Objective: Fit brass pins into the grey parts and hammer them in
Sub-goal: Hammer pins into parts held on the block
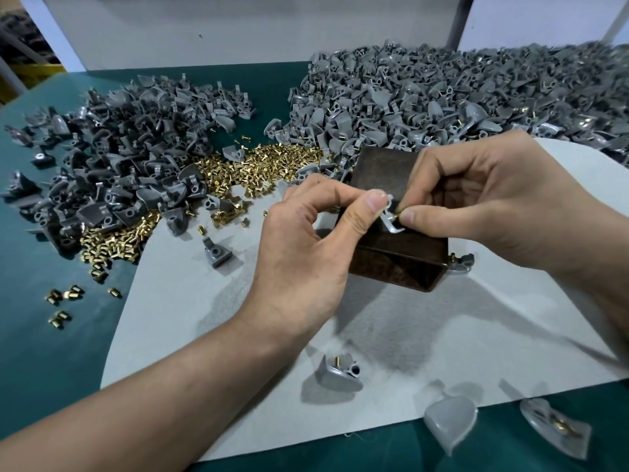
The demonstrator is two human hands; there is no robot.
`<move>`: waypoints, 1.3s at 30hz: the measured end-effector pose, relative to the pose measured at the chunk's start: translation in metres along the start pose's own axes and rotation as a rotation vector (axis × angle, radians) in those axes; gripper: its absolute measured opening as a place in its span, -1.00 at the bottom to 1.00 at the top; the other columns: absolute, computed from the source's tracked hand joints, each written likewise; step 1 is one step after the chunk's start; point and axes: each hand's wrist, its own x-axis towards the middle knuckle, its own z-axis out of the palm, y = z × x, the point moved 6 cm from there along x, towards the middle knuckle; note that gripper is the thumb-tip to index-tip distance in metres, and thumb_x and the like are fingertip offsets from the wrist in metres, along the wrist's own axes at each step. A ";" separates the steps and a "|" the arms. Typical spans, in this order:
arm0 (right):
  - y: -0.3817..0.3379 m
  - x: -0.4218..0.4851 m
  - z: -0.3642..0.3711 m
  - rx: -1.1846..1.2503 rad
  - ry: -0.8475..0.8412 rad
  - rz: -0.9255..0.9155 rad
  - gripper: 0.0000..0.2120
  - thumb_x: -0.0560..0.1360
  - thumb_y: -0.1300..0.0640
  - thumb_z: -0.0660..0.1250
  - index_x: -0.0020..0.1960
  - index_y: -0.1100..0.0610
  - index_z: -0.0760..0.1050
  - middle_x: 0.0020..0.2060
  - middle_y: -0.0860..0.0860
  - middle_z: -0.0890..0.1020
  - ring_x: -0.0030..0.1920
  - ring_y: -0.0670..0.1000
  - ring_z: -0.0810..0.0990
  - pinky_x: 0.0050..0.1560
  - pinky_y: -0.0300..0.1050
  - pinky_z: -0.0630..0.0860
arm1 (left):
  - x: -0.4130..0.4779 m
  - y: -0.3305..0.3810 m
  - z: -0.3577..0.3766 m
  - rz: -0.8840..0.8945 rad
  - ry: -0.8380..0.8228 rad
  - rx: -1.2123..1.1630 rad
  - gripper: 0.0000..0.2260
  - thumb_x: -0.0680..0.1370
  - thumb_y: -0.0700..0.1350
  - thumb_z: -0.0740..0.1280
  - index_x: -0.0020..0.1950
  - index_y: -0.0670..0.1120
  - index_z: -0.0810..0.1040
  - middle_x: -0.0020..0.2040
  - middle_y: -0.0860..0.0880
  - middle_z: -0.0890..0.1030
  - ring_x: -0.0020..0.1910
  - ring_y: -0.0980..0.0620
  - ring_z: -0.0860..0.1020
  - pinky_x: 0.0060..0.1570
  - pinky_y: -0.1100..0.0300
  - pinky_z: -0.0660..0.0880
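Note:
My left hand [316,240] pinches a small grey part [391,218] between thumb and fingers, just above a dark brown metal block [401,253]. My right hand [476,199] pinches a brass pin [396,215] by its head, with the pin's tip against the grey part. Loose brass pins [238,172] lie heaped beyond my left hand. A pile of grey parts [119,158] lies at the left, and a far larger pile [442,93] fills the back right. No hammer is in view.
A pale grey felt mat [204,318] covers the green table [41,352]. Loose grey parts lie on it, one with a pin [340,373] near the front, two others [449,424] at the mat's front edge. Stray pins [64,298] dot the left.

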 end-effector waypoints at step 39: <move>-0.001 -0.002 0.002 -0.079 0.018 -0.080 -0.91 0.30 0.22 0.44 -0.31 0.09 0.54 -0.42 -0.05 0.55 -0.41 -0.13 0.46 -0.36 -0.35 0.40 | 0.000 0.000 0.000 -0.024 0.012 -0.020 -0.88 0.43 0.05 0.34 -0.25 0.05 0.61 -0.24 0.12 0.57 -0.10 0.12 0.52 -0.05 0.41 0.39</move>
